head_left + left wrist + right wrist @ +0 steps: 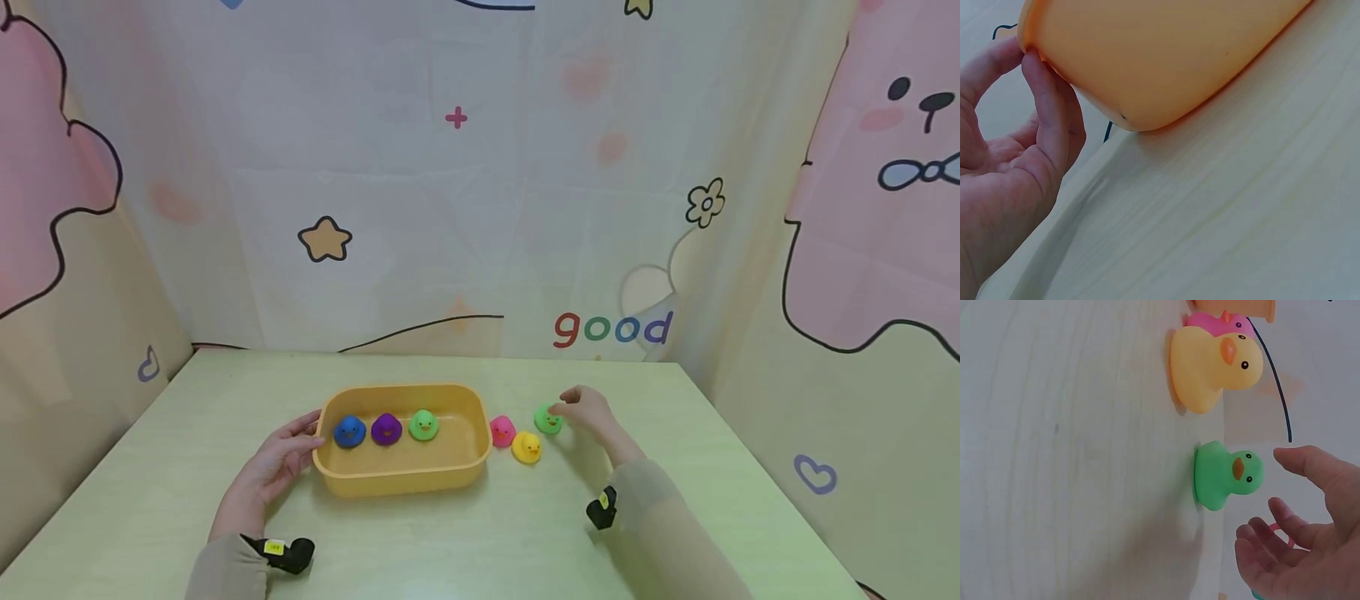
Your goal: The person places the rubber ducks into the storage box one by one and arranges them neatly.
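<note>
Right sleeve [675, 537] leads to fingers [1297, 528] hovering beside the loose green duck [1215, 476].

A tray [401, 485] on the table [420, 550] holds three ducks [386, 430] in a row; right of it stand three other ducks [527, 448], the leftmost [502, 431] just beside it.

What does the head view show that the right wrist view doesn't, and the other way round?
Only the head view: the blue duck, purple duck and boxed green duck inside the bin, plus the left hand gripping the bin's left rim.

Only the right wrist view: a visible gap between the thumb tip of the right hand and the loose green duck; from the head they overlap.

Both: the right hand, loose green duck, yellow duck, pink duck and, partly in the wrist view, the bin.
</note>
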Motion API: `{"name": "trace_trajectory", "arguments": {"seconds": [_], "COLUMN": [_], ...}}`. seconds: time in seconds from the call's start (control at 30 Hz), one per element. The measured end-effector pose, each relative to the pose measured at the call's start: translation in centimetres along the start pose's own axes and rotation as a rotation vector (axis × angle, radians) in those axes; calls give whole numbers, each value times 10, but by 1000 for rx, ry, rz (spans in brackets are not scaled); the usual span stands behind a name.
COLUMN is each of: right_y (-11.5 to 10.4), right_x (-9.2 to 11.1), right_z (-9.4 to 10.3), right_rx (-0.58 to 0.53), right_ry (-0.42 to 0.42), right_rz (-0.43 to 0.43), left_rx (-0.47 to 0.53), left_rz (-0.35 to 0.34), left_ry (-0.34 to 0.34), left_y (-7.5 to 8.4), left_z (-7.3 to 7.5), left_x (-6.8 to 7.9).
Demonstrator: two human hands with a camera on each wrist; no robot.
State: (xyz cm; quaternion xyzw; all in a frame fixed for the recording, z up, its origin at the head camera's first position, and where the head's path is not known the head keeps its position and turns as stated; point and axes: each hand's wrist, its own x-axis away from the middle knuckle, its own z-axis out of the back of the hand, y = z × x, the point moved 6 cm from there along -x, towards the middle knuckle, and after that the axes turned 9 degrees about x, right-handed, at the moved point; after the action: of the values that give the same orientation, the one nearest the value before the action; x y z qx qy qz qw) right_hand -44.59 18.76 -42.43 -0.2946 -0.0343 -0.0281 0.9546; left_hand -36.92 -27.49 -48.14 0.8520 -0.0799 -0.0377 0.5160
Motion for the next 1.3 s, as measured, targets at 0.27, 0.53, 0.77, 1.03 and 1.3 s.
{"name": "trace_trajectory", "arguments": {"seconds": [0.27, 0.53, 0.77, 1.03, 1.3], "right_y": [5, 6, 5, 8, 11], "right_x": [-5, -5, -8, -14, -18], "right_z": [1, -11, -17, -24, -30], "right_rx": [-40, -47, -60, -82, -80], "right_ry": [-60, -122, -134, -119, -108], "right_rz": [58, 112, 128, 123, 107], "left_rx": [-16, -15, -34, -29, -46], "left_rz": [-6, -8, 14, 11, 17], "left_ry": [-6, 3, 9, -2, 9], "left_y": [1, 0, 1, 2, 2], "left_z": [0, 0, 0, -1, 0], "left_x": [-1, 0, -1, -1, -1]}}
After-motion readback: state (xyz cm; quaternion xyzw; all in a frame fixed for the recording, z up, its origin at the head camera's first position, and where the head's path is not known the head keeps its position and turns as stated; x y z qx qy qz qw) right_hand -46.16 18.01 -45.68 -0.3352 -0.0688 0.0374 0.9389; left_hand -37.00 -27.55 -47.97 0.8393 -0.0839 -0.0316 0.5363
